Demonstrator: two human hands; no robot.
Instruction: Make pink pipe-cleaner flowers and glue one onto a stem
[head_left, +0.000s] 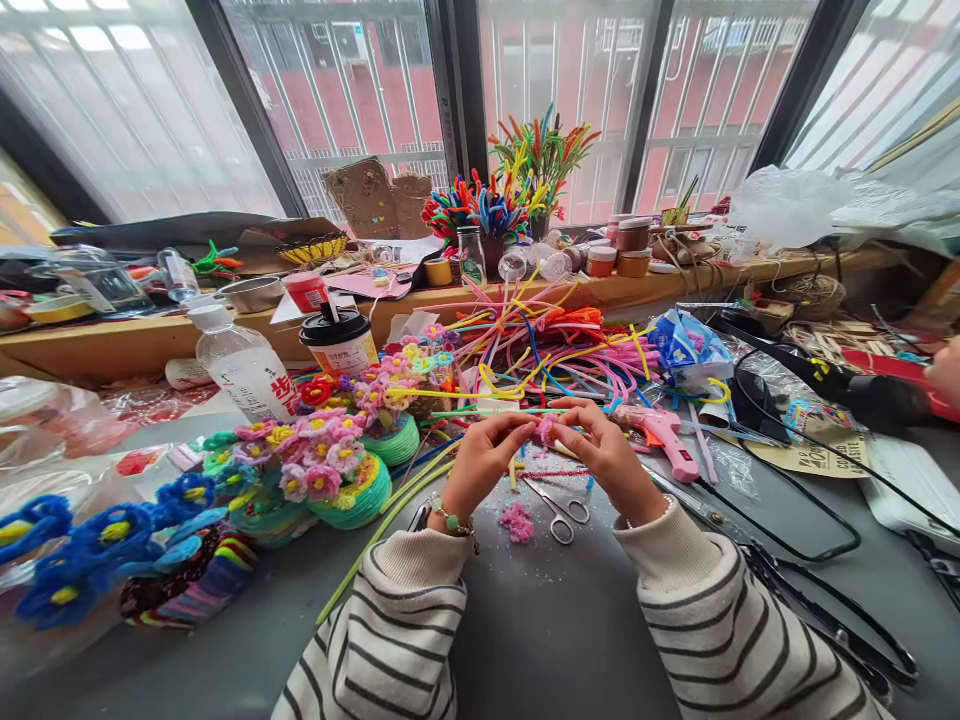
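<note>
Between the fingertips of my left hand (486,455) and my right hand (604,450) is a small pink fuzzy pipe cleaner piece (546,430). Both hands pinch it above the grey table; the fingers partly hide its shape. On the table below lies another pink fuzzy pipe cleaner flower (517,522). A pair of scissors (561,518) with grey handles rests just right of it. Behind the scissors stretches a red pipe cleaner (555,473). The pink glue gun (661,440) lies to the right of my right hand.
Pipe cleaner flowers in pots (322,455) crowd the left side, near a plastic bottle (244,360) and a lidded cup (339,340). Loose pipe cleaners (555,350) heap up behind my hands. A black cable (817,555) curves across the right. Another person's hand (945,375) shows at the right edge.
</note>
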